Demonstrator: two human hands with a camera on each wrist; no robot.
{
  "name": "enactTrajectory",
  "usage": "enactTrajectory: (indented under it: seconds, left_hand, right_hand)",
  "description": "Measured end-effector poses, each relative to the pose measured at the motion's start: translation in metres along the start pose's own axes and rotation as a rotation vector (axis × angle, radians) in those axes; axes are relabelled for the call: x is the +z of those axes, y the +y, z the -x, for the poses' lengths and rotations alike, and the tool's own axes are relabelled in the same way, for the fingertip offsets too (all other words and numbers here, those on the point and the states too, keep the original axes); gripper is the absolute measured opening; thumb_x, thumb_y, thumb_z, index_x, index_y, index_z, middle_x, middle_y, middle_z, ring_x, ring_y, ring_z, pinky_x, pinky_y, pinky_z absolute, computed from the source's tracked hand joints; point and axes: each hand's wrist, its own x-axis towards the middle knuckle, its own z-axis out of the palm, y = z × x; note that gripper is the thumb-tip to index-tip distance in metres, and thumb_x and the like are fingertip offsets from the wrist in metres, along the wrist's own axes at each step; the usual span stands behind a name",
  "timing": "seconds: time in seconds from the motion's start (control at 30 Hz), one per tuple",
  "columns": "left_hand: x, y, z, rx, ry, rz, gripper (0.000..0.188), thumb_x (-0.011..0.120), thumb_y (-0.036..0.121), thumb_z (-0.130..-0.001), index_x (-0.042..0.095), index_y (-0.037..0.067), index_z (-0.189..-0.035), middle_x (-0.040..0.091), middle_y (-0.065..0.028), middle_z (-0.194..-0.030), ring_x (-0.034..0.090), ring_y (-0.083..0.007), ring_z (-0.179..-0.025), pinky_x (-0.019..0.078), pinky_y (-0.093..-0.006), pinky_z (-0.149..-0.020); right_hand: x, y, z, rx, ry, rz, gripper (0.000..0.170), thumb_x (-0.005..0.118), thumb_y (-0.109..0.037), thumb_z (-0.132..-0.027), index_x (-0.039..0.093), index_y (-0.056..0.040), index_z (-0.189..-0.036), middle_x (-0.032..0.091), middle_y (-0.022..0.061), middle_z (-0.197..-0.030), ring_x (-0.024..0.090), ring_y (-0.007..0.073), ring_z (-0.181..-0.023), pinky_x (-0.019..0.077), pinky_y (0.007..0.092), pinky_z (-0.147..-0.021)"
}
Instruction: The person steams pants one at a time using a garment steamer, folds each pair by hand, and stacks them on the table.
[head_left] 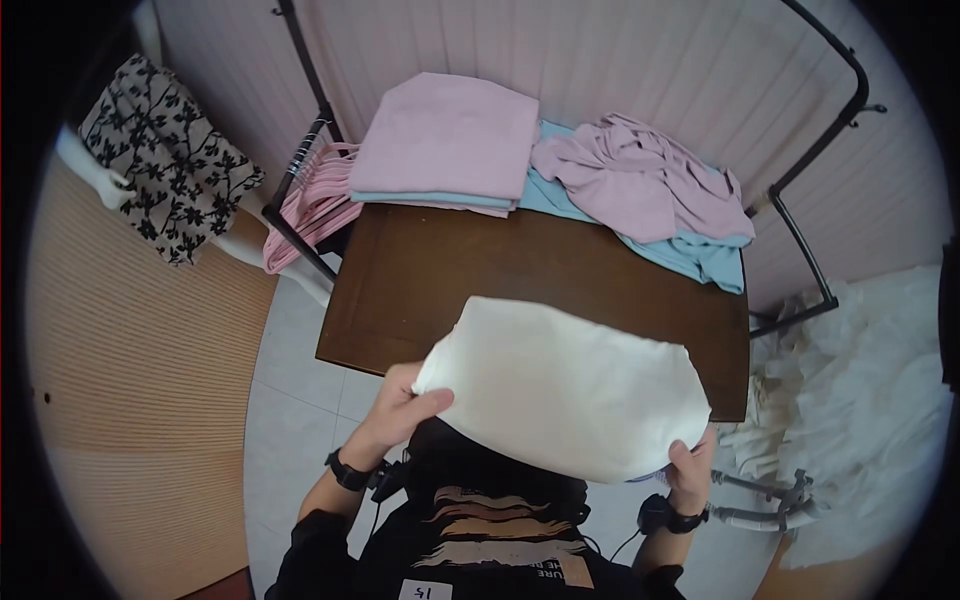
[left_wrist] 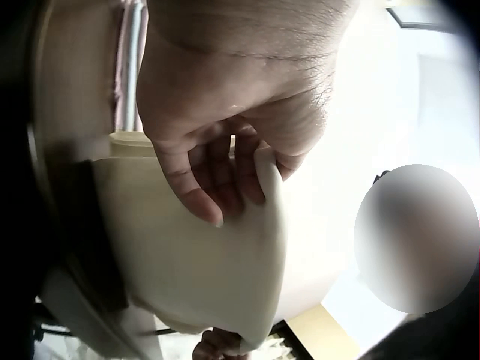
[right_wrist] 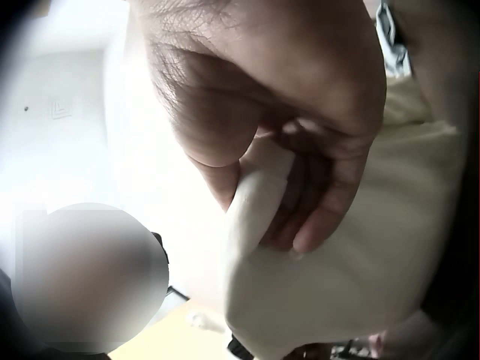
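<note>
A cream-white folded cloth point(head_left: 565, 390) is held up by its two sides over the front edge of the brown table. My left hand point(head_left: 400, 408) pinches its left side, thumb on top. On the right side, my right hand point(head_left: 690, 465) grips it the same way. The left wrist view shows the fingers curled beneath the cloth point(left_wrist: 202, 262), its folded edge caught by the thumb. From the right wrist, the thumb and fingers close around a thick folded edge of the cloth point(right_wrist: 259, 199).
On the brown table point(head_left: 440, 255) a neat stack of pink and blue folded cloth point(head_left: 450, 140) lies at the back left. Crumpled pink cloth point(head_left: 640, 175) lies over blue cloth point(head_left: 700, 260) at the back right. Pink hangers point(head_left: 315, 195) hang on a black rack at left. White fabric point(head_left: 870, 390) hangs right.
</note>
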Motion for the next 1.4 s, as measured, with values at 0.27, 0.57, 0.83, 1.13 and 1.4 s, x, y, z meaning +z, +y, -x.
enactTrajectory:
  seconds: [0.27, 0.57, 0.83, 1.13, 1.4]
  left_hand:
    - [-0.055, 0.115, -0.105, 0.326, 0.134, 0.241, 0.028, 0.065, 0.014, -0.1, 0.068, -0.006, -0.119, 0.073, -0.0091, -0.111, 0.069, -0.0171, -0.102, 0.055, -0.0343, -0.089]
    - [-0.131, 0.216, -0.226, 0.541, 0.361, 0.089, 0.036, 0.06, 0.023, -0.103, 0.063, -0.008, -0.123, 0.069, -0.0141, -0.115, 0.066, -0.0229, -0.106, 0.0558, -0.0412, -0.094]
    - [-0.284, 0.034, -0.26, -0.049, 0.632, -0.584, 0.047, 0.068, 0.022, -0.095, 0.059, -0.005, -0.132, 0.067, -0.0163, -0.108, 0.066, -0.0243, -0.088, 0.0564, -0.0392, -0.078]
    - [-0.19, 0.077, -0.343, 0.533, 0.433, -1.684, 0.072, 0.063, 0.046, -0.097, 0.04, 0.018, -0.159, 0.033, -0.0211, -0.165, 0.031, -0.0491, -0.15, 0.0295, -0.0679, -0.118]
    - [-0.19, 0.011, -0.394, 0.3, 0.522, -1.605, 0.078, 0.056, 0.063, -0.096, 0.031, 0.034, -0.164, 0.015, -0.0112, -0.175, 0.022, -0.0538, -0.153, 0.0287, -0.0836, -0.108]
  right_hand:
    - [0.097, -0.088, -0.167, -0.035, -0.249, -0.118, 0.029, 0.064, -0.015, -0.104, 0.062, 0.003, -0.126, 0.071, 0.0092, -0.119, 0.068, 0.0163, -0.109, 0.0532, 0.0333, -0.096]
    - [0.218, -0.104, -0.345, -0.323, -0.305, -0.158, 0.039, 0.068, -0.025, -0.104, 0.063, 0.0051, -0.128, 0.071, 0.0109, -0.12, 0.068, 0.0181, -0.105, 0.0562, 0.0354, -0.087]
    - [0.207, 0.066, -0.382, 0.138, -0.303, 0.54, 0.051, 0.074, -0.027, -0.097, 0.059, 0.0093, -0.129, 0.067, 0.0199, -0.121, 0.069, 0.0293, -0.093, 0.0572, 0.0405, -0.075]
    - [0.287, 0.059, -0.449, -0.955, -0.162, 1.073, 0.068, 0.065, -0.035, -0.099, 0.041, -0.0073, -0.156, 0.032, 0.0297, -0.161, 0.035, 0.0482, -0.146, 0.0309, 0.0621, -0.117]
    - [0.297, 0.128, -0.492, -0.675, -0.123, 1.328, 0.065, 0.051, -0.047, -0.104, 0.033, -0.0286, -0.164, 0.023, 0.0165, -0.171, 0.026, 0.0491, -0.153, 0.0227, 0.0792, -0.113]
